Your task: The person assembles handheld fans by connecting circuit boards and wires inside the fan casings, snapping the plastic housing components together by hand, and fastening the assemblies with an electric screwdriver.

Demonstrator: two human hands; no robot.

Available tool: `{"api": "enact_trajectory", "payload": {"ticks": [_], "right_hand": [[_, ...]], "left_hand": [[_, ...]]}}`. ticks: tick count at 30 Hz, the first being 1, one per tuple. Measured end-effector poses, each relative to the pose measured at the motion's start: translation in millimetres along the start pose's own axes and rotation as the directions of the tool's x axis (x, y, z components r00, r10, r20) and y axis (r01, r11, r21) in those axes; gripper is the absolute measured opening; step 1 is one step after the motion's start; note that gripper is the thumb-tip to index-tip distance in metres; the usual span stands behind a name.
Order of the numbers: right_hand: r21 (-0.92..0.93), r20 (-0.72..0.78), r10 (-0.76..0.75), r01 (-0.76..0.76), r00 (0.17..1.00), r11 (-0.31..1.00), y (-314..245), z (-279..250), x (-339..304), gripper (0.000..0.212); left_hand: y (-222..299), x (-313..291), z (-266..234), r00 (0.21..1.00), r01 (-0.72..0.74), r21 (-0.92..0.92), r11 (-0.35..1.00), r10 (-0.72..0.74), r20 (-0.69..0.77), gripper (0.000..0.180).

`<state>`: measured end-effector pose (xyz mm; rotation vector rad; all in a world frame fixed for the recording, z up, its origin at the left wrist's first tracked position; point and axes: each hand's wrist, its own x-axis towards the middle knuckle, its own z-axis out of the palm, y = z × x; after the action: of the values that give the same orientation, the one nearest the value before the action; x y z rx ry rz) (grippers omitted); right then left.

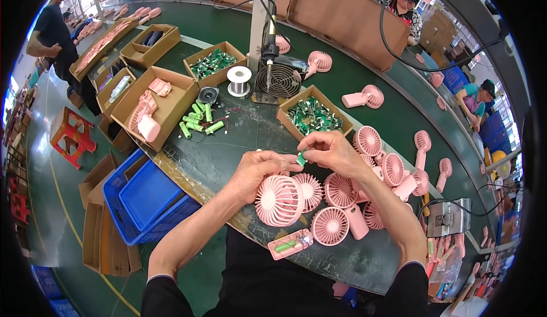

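Observation:
A small green circuit board [301, 158] is pinched between the thumb and fingertips of my right hand [331, 153], above the bench's middle. My left hand [260, 172] meets it from the other side, fingers curled and tips by the board; whatever lies within them is hidden. Just below the left hand rests a pink fan head [279, 201], with another pink fan [308, 192] partly behind it. Nearer me lies an opened pink handle [289, 244] showing a green battery cell and wires. Several pink handheld fans [341, 190] are heaped beneath my right forearm.
A box of circuit boards [313, 115] stands beyond my right hand. Further left are green battery cells [199, 119], a solder spool [239, 81] and a box of pink casings [159, 100]. A soldering iron [269, 55] hangs by the post. Blue crates [145, 197] sit left. Other people work beyond.

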<state>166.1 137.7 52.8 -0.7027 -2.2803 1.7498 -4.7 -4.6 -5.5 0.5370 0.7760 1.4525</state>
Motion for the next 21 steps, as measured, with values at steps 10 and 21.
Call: {"api": "enact_trajectory", "payload": {"ticks": [10,21], "right_hand": [[-0.15,-0.183,-0.243,0.217,0.953,0.965,8.6,23.8,-6.7,0.008],[-0.472,-0.172,-0.517,0.391,0.839,0.791,-4.1,46.9,-46.3,0.025]], "left_hand": [[4.9,-10.4,7.1,0.996,0.036,-0.132,0.991,-0.047,-0.082,0.017],[-22.4,-47.2,20.1,0.986,0.133,-0.381,0.915,-0.16,-0.039,0.028]]}}
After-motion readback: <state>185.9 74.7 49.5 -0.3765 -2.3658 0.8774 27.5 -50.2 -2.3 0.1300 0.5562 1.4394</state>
